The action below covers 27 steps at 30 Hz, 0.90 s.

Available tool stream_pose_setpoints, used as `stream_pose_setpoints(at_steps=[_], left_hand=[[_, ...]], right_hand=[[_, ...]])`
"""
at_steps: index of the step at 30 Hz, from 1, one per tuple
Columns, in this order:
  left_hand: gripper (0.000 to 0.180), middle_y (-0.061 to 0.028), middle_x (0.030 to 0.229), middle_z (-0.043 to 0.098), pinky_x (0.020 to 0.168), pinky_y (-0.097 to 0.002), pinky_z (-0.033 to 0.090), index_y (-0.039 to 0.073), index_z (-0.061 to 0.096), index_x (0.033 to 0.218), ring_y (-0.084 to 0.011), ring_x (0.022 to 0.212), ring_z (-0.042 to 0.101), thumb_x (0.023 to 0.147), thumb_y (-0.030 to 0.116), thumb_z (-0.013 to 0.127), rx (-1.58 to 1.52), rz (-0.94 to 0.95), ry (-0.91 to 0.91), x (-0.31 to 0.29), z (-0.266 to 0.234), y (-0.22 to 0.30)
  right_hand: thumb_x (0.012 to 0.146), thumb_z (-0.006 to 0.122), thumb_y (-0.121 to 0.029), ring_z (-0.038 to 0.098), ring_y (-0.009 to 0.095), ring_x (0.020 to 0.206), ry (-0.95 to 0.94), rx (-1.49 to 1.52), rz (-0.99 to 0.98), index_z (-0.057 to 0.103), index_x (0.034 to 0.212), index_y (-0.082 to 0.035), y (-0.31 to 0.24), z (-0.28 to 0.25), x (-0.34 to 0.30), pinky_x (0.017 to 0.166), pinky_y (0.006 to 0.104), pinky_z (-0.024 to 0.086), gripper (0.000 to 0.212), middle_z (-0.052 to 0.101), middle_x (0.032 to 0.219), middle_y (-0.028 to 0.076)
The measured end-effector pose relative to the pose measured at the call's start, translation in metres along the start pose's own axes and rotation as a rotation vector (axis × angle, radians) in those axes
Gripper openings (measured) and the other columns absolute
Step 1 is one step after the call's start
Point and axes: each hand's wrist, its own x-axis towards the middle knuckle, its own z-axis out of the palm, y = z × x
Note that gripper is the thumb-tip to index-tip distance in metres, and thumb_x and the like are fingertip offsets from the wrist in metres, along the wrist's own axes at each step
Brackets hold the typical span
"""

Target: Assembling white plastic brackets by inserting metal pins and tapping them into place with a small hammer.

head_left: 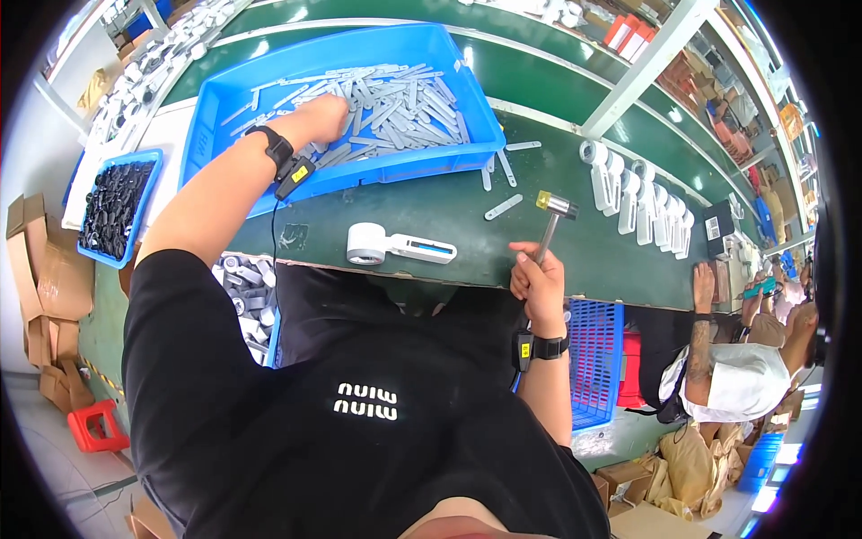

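Left hand (pixel 330 119) among the strips (pixel 395 112), right hand (pixel 539 280) on a hammer (pixel 558 207)

At the far left of the frame, a blue tray (pixel 146 202) holds small black parts (pixel 112 202), with cardboard (pixel 49 278) beyond it at the edge and a red stool (pixel 99 427) at the lower left. White pieces (pixel 148 76) lie heaped in the upper left.

The left hand reaches into a large blue bin (pixel 404 165) in the upper centre, down among the flat grey strips piled there. Its fingers are hidden, so one cannot tell whether they have closed on a strip. Below the bin's near wall, about mid-frame, a single white part (pixel 395 244) lies on the green surface (pixel 611 265), ring end to the left, slotted arm to the right, a blue line showing in the slot. A few loose strips (pixel 503 207) lie just beside the bin's right end.

Right of centre, the right hand grips the hammer by its handle, head uppermost, the yellowish face toward the left. Below that hand, a blue basket (pixel 594 359) shows past the surface's near edge. In the upper right, similar white parts (pixel 646 211) stand in a slanting row, and at the far right a co-worker (pixel 745 382) in a white top is at the same surface.
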Motion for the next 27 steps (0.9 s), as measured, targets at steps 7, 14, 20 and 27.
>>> stream_pose_setpoints(at_steps=[7, 14, 20, 27], left_hand=[[0.012, -0.0242, 0.093, 0.077, 0.084, -0.0518, 0.060, 0.004, 0.078, 0.088, -0.0452, 0.090, 0.074, 0.084, 0.012, 0.070, -0.028, -0.100, 0.271, -0.034, -0.027, -0.002], [0.022, 0.0007, 0.093, 0.058, 0.073, -0.0276, 0.047, 0.004, 0.058, 0.110, -0.0082, 0.083, 0.055, 0.094, -0.010, 0.051, -1.011, 0.190, 0.221, -0.169, -0.064, 0.096], [0.029, -0.0045, 0.094, 0.055, 0.079, -0.0318, 0.048, 0.006, 0.051, 0.113, -0.0153, 0.087, 0.056, 0.091, -0.013, 0.053, -1.180, 0.482, 0.131, -0.194, -0.010, 0.166], [0.045, -0.0113, 0.101, 0.068, 0.092, -0.0447, 0.051, 0.004, 0.060, 0.125, -0.0325, 0.097, 0.067, 0.086, 0.007, 0.079, -0.649, 0.356, 0.592, -0.191, 0.020, 0.176]], right_hand=[[0.109, 0.059, -0.006, 0.036, 0.006, 0.050, 0.030, -0.059, 0.006, 0.068, 0.126, 0.004, 0.001, 0.004, 0.000, 0.046, 0.0247, 0.030, 0.021, 0.041, 0.066, -0.004], [0.108, 0.067, -0.008, 0.043, 0.003, 0.052, 0.009, -0.032, 0.014, 0.065, 0.145, 0.002, -0.005, 0.053, -0.010, 0.046, 0.0220, 0.033, 0.038, 0.066, 0.078, 0.002], [0.106, 0.074, -0.014, 0.047, 0.002, 0.053, -0.104, -0.029, 0.021, 0.068, 0.132, 0.000, -0.012, 0.113, -0.012, 0.047, 0.0215, 0.036, 0.030, 0.075, 0.086, 0.005], [0.102, 0.081, -0.018, 0.051, 0.003, 0.059, 0.215, -0.495, -0.134, 0.073, 0.100, 0.000, 0.009, 0.113, 0.004, 0.054, 0.0235, 0.039, 0.019, 0.065, 0.072, -0.004]])
